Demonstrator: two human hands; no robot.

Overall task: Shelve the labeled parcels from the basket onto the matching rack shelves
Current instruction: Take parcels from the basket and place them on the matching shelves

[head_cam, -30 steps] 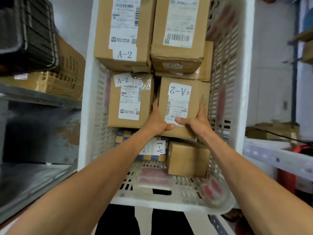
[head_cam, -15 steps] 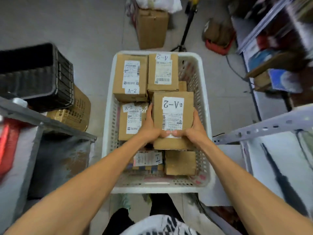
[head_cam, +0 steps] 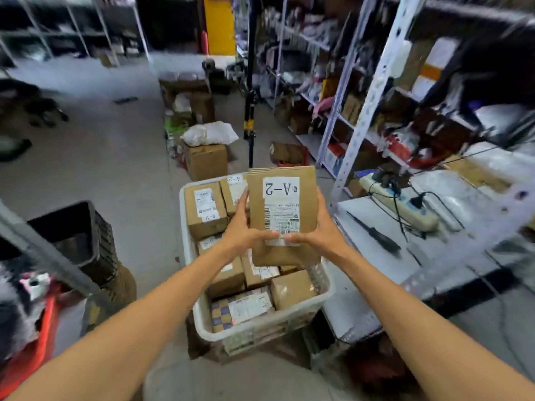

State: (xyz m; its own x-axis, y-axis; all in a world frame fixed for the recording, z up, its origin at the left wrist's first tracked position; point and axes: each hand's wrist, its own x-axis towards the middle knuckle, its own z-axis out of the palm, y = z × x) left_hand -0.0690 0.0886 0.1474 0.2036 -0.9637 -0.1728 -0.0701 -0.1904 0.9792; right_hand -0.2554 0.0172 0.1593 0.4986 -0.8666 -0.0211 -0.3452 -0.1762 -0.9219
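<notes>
Centre frame, over basket (head_cam: 262, 328): left hand (head_cam: 240, 233) & right hand (head_cam: 321, 230) curl fingers round A-2 parcel (head_cam: 282, 218); low grip, could tip fwd.

Both arms reach forward — left hand (head_cam: 240, 235) and right hand (head_cam: 321, 233) clasp the parcel (head_cam: 282, 253) from either side, thumbs nearly meeting.

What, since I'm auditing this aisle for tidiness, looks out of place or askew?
The parcel gripped by the left hand and right hand shows its A-2 label upside down. A power strip with plugged cables lies on the right-side rack shelf, odd for parcel storage. Nothing looks spilled or crushed.
</notes>
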